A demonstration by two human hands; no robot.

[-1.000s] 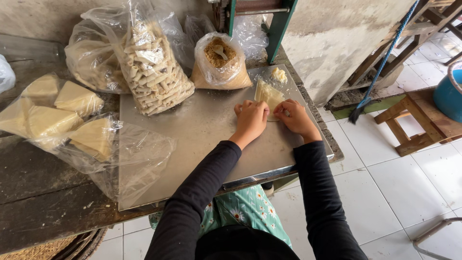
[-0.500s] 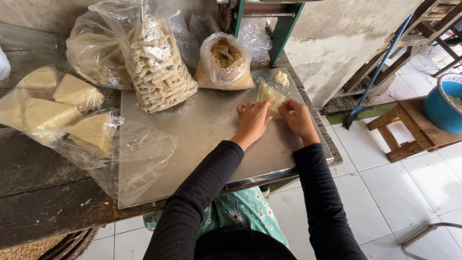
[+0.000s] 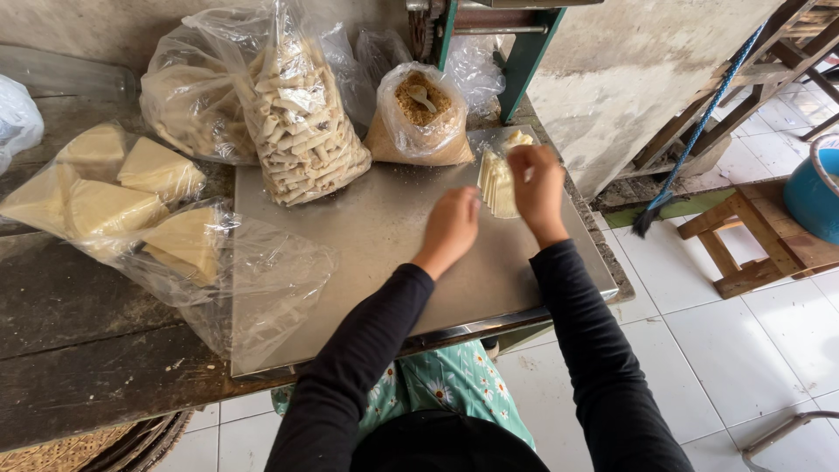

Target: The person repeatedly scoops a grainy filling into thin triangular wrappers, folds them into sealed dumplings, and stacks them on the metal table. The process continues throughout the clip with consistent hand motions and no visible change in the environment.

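My right hand (image 3: 537, 188) is raised over a stack of thin pale wrapper sheets (image 3: 495, 180) in clear plastic, its fingers touching the top of the stack. My left hand (image 3: 451, 225) hovers just left of it above the steel sheet (image 3: 367, 262), fingers curled with nothing visible in them. Behind the stack stands an open plastic bag of brown crumbly filling (image 3: 419, 118) with a spoon in it. A tall clear bag of rolled pale sticks (image 3: 301, 131) stands at the back of the steel sheet.
Triangular pale pieces in plastic bags (image 3: 122, 197) lie on the dark wooden bench (image 3: 79, 350) at the left. A green metal machine frame (image 3: 524, 52) rises behind. A wooden stool (image 3: 752, 236), a blue tub (image 3: 813, 192) and a broom (image 3: 690, 149) are on the tiled floor at right.
Both hands have lifted off the steel sheet and moved away from me; the right hand now reaches the wrapper stack. The view has tilted slightly.
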